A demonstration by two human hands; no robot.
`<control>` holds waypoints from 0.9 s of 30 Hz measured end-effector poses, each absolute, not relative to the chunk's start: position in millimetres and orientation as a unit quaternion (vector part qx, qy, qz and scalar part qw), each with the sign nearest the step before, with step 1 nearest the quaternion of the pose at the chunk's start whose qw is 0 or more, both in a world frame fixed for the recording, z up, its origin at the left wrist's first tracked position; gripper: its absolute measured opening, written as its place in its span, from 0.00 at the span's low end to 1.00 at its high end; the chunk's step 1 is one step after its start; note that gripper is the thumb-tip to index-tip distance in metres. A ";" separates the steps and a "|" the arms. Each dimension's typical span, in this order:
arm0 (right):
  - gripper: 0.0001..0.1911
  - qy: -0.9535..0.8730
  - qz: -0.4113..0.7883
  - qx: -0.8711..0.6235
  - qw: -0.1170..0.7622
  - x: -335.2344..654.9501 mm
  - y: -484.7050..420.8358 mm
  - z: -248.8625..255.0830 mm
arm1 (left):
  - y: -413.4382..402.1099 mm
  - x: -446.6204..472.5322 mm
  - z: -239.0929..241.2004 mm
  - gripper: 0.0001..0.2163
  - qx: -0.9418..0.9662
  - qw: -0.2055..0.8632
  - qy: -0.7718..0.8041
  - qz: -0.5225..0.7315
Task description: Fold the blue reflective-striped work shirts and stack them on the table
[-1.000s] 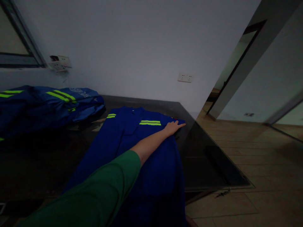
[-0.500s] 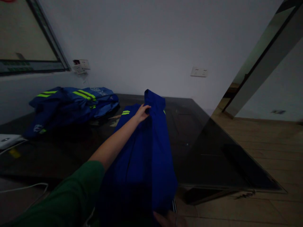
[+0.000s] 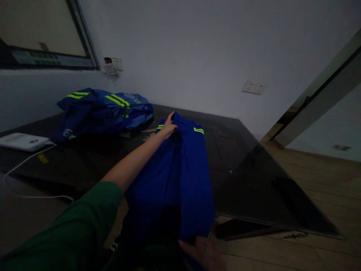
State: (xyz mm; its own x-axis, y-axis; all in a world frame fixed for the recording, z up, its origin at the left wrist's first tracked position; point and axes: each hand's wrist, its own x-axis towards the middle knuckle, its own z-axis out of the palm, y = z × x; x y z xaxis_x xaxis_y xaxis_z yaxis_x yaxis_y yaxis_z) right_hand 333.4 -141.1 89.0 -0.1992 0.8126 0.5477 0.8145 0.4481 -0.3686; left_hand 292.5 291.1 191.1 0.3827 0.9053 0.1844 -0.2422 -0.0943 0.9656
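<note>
A long dark blue work garment (image 3: 196,177) with yellow-green stripes lies lengthwise over the table and past its front edge, one side folded over. Whether it is a jacket or trousers I cannot tell. At its far end my left hand (image 3: 169,127) is closed on the fabric edge, thumb and fingers pinching it. Close to my body my right hand (image 3: 204,252) grips the near end of the same garment; it is dim and partly cut off by the bottom of the view.
A crumpled blue garment (image 3: 104,109) with yellow-green stripes lies at the table's back left. Left of it sits a white power bank (image 3: 24,141) with a white cable (image 3: 36,196). The dark glossy table (image 3: 239,180) meets a wall with sockets (image 3: 253,87).
The garment's raised far flap has come down and over to the right, showing a stripe on that side. My left hand still holds it. The view has shifted a little left.
</note>
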 end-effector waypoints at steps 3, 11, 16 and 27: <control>0.20 -0.791 0.038 -0.485 0.371 323.4 -128.5 75.8 | 291.0 286.1 190.9 0.46 0.585 0.591 0.291 0.474; 0.20 -0.811 0.089 -0.463 0.348 310.0 -112.3 72.8 | 284.8 254.0 162.5 0.45 0.596 0.596 0.316 0.435; 0.23 -0.808 0.097 -0.456 0.360 310.6 -115.9 77.2 | 285.1 254.0 161.3 0.42 0.619 0.570 0.320 0.436; 0.28 -0.723 0.338 -0.553 0.239 327.7 -124.7 80.3 | 193.5 210.6 188.3 0.24 0.837 0.240 0.346 0.350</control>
State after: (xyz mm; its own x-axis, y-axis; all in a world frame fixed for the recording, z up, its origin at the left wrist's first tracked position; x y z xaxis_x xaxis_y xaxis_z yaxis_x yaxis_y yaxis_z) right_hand 327.7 -124.7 80.3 -0.2739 0.9614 -0.0281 0.6372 0.1595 -0.7540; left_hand 210.6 193.5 188.3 0.5150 0.7474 0.4197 0.4119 -0.6452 0.6435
